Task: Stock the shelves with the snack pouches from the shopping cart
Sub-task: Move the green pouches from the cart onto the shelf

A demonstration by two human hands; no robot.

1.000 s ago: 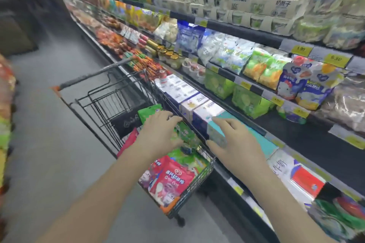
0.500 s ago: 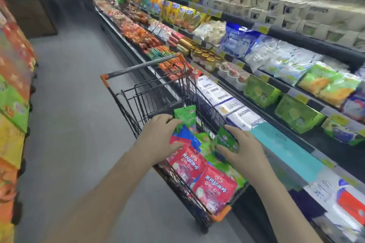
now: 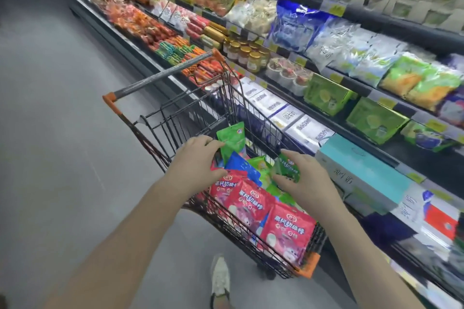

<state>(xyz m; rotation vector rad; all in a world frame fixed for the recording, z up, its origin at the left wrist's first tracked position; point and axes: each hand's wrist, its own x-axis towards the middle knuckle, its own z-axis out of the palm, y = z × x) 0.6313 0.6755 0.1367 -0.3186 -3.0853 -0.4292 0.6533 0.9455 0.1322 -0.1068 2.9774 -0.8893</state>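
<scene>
Snack pouches [image 3: 251, 198] heap the shopping cart [image 3: 160, 76] beside the shelves [image 3: 426, 158], left hand [image 3: 200, 158] curled round an upright green pouch [image 3: 232, 137], right hand [image 3: 305, 178] pinching a second green pouch [image 3: 286, 167], so most stocking looks undone.

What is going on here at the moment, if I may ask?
A person is picking snack pouches out of the shopping cart parked beside the shelves. The left hand holds an upright green pouch, the right hand grips a second green pouch, and red pouches lie at the cart's near end. Neither pouch is lifted clear yet.
</scene>
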